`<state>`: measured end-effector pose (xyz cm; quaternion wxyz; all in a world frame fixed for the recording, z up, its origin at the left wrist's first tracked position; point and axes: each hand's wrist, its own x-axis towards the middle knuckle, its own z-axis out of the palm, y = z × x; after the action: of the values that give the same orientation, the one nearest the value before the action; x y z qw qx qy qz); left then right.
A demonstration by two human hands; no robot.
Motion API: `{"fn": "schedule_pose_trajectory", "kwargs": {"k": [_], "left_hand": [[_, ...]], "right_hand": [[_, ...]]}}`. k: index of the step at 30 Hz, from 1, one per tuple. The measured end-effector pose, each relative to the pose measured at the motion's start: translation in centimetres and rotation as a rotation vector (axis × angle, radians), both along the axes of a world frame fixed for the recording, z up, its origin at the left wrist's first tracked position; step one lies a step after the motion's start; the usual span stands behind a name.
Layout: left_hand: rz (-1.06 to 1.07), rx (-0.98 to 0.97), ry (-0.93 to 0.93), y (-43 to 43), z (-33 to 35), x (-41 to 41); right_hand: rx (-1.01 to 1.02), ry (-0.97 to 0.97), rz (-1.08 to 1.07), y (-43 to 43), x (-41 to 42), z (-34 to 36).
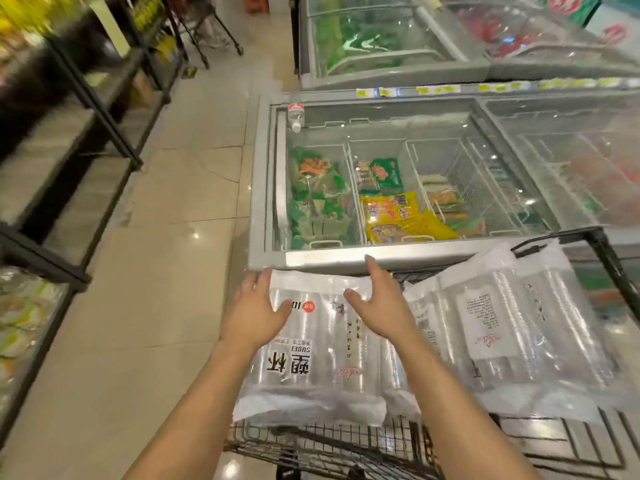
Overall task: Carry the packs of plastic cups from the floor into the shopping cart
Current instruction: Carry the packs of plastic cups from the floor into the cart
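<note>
Several clear packs of plastic cups lie across the top of the black wire shopping cart (pixel 346 441). The nearest pack (pixel 311 368) carries black Chinese lettering and lies on the cart's left side. Another pack (pixel 491 327) with a white label lies to its right. My left hand (pixel 258 311) hovers over the left edge of the nearest pack, fingers spread and straight. My right hand (pixel 377 303) is above the same pack's far right part, fingers straight, holding nothing. Whether the hands touch the pack I cannot tell.
A grey chest freezer (pixel 263 188) with glass lids stands right beyond the cart, frozen food inside, a water bottle (pixel 296 114) on its rim. More freezers lie behind and to the right. Black shelving (pixel 104 109) lines the left. A tiled aisle (pixel 180 209) runs between.
</note>
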<state>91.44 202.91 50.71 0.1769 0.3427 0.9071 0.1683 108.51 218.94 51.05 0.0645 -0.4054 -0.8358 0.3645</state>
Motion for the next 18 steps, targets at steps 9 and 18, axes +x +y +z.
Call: {"fn": "schedule_pose_trajectory", "kwargs": {"k": [9, 18], "left_hand": [[0.040, 0.118, 0.426, -4.9, 17.7, -2.1], [0.247, 0.073, 0.659, -23.2, 26.4, -4.5]], "right_hand": [[0.509, 0.033, 0.386, -0.7, -6.0, 17.2], [0.802, 0.112, 0.674, -15.5, -13.7, 26.5]]}}
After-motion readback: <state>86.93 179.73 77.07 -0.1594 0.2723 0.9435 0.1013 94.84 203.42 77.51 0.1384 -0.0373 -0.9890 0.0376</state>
